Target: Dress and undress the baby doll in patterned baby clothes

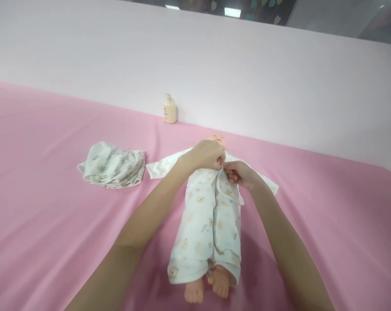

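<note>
Pink sheet runs up to white wall. Doll on its back on the sheet, feet toward the person. Printed pants on its legs; printed top on its torso, sleeves spread wide. Crumpled cloth left of doll. Left hand and right hand meet over chest, both pinching top's front edge. Pump bottle upright by wall.

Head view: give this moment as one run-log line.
left hand: curled at shirt front, grip unclear | right hand: pinching shirt | doll: lying face up, feet bare | cloth: left of doll | bottle: upright
</note>
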The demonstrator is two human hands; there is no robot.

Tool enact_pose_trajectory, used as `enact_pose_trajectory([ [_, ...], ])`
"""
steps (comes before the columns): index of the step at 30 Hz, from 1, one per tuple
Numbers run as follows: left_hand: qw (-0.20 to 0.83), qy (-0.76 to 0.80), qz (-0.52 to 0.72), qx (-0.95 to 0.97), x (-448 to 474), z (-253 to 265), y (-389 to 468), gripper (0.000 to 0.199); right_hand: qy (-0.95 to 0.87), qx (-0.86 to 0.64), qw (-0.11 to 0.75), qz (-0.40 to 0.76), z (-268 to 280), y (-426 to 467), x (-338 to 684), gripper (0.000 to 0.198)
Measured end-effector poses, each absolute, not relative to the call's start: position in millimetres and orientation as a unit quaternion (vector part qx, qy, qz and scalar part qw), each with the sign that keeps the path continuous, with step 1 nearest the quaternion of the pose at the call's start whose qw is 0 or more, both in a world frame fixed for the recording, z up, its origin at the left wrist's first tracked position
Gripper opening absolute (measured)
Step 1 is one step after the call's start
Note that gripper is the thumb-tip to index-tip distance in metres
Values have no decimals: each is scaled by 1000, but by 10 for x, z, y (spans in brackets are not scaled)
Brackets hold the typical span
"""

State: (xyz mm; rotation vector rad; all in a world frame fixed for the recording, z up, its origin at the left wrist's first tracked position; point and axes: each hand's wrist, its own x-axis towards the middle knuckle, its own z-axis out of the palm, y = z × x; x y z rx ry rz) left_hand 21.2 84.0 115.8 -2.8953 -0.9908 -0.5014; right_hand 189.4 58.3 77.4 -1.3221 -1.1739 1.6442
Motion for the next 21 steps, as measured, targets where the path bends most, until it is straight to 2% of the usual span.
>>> enact_pose_trajectory([
  [4, 6, -300, -165, -940, 194, 1132, 847, 14, -452, -514, 344, 643, 786, 578, 1899, 26],
  [10, -172, -323, -102, -925, 117, 1138, 878, 9, -452, -508, 346, 646, 776, 579, 1903, 27],
  [11, -189, -331, -103, -919, 110, 1139, 885, 14, -451, -508, 347, 647, 775, 579, 1901, 28],
  [14, -201, -362, -129, -901, 100, 1135, 912, 30, -457, -501, 340, 652, 773, 584, 1903, 28],
  [21, -222, -348, -119, -903, 100, 1082, 987, 24, -468, -494, 322, 658, 754, 621, 1949, 30],
])
